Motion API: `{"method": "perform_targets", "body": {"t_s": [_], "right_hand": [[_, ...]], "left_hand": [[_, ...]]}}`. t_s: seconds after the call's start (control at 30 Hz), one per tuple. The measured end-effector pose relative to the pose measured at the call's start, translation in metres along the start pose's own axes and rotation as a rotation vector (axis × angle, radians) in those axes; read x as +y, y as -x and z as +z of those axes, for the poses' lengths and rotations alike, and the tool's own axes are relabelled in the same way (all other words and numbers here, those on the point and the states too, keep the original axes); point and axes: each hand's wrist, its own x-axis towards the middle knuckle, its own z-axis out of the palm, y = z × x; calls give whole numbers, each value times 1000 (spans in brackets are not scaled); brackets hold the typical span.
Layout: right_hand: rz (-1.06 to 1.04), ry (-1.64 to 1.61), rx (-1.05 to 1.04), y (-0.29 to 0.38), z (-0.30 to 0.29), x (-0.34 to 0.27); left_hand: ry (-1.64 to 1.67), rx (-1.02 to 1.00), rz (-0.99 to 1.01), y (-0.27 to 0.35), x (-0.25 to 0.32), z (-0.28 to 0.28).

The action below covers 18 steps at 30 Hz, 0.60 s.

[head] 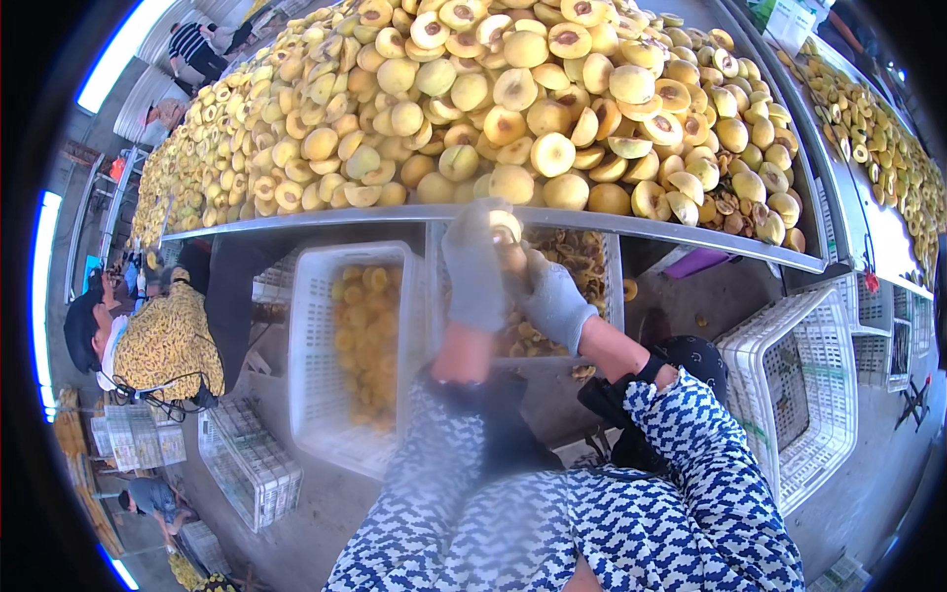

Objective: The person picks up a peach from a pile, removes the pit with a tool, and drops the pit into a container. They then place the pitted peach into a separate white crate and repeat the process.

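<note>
Both my hands wear light grey gloves and meet at the front edge of the metal table. My left hand (473, 259) is blurred and curls around a pale yellow fruit half (505, 224) with a brown hollow. Close against it is my right hand (555, 300), its fingers bent toward the fruit. A tan shape between the hands is too blurred to tell as bare fingers or a tool handle. Just beyond them lies a large heap of halved yellow stone fruit (459, 96), some halves still with brown pits. Beneath my hands, a white crate (614, 288) holds fruit scraps.
Left of my arms stands a white plastic crate (311, 370) with yellow fruit halves. A tilted white crate (755, 407) is at the right. The metal table rim (333, 222) crosses in front. A co-worker in a yellow patterned top (166, 340) sits at the left.
</note>
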Motion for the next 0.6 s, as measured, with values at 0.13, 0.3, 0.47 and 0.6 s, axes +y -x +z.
{"method": "perform_targets", "body": {"t_s": [0.13, 0.3, 0.47, 0.6], "right_hand": [[28, -230, 63, -2, 3, -2], [181, -619, 97, -15, -47, -11], [-74, -409, 175, 1, -21, 2], [9, -115, 18, 7, -11, -4]], "left_hand": [[434, 35, -287, 6, 6, 1], [-411, -195, 284, 3, 24, -14], [489, -163, -481, -1, 27, -8], [719, -163, -475, -1, 14, -10]]}}
